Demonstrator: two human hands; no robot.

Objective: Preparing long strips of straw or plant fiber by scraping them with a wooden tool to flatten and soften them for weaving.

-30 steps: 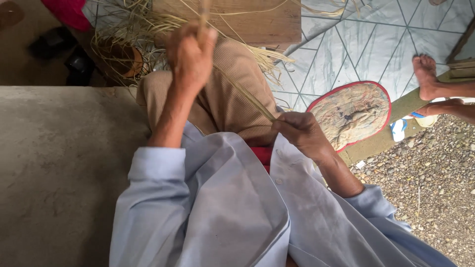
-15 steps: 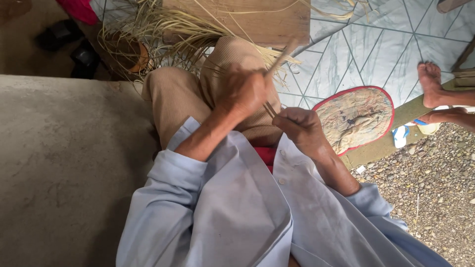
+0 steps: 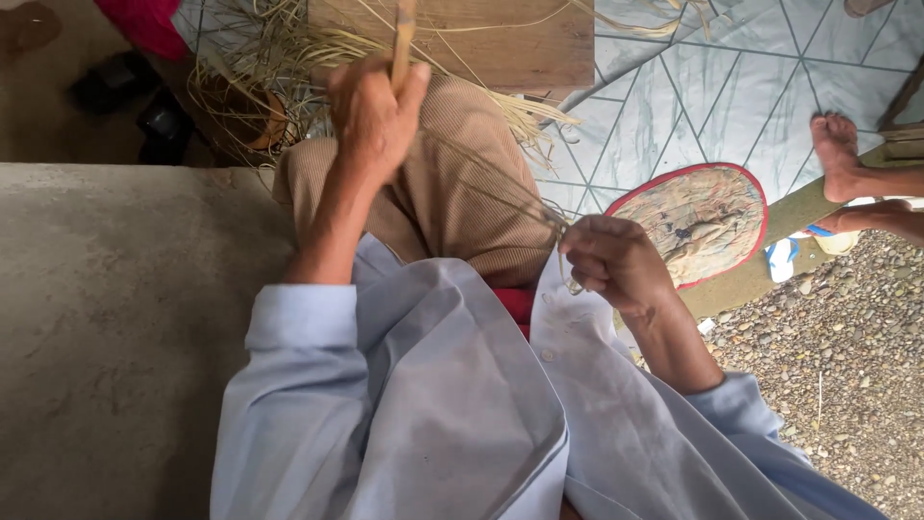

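My left hand is stretched out over my knee, closed around a thin pale stick that points away from me. Thin straw-coloured fibres run taut from that hand back to my right hand, which pinches their near end beside my lap. Both arms wear pale blue sleeves, and my knee is in tan ribbed trousers.
A loose heap of dry straw strips lies ahead by a wooden board. A round fan with a red rim rests on the tiled floor. Another person's bare feet are at right, gravel below, a concrete slab at left.
My left hand has swung out again from near my right hand to arm's length over the knee, pulling the fibres taut. The right hand stayed close to my lap.
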